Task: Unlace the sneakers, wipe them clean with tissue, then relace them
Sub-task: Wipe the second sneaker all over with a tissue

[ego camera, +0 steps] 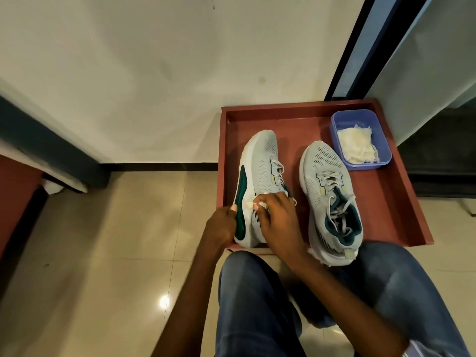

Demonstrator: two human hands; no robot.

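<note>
Two grey mesh sneakers with dark green trim stand in a red-brown tray (401, 202). The left sneaker (260, 166) is tipped onto its side, laces threaded. My left hand (220, 225) grips its sole near the heel. My right hand (277, 220) holds a small white tissue wad (253, 203) against the sneaker's side by the green stripe. The right sneaker (327, 191) sits upright, its grey laces loose over the opening. Another white tissue scrap (318, 256) shows under its heel.
A blue plastic tub (337, 145) with white tissues sits at the tray's back right corner. My knees in blue jeans (257, 292) are just before the tray. A white wall is behind, a tiled floor to the left, and a dark door frame at right.
</note>
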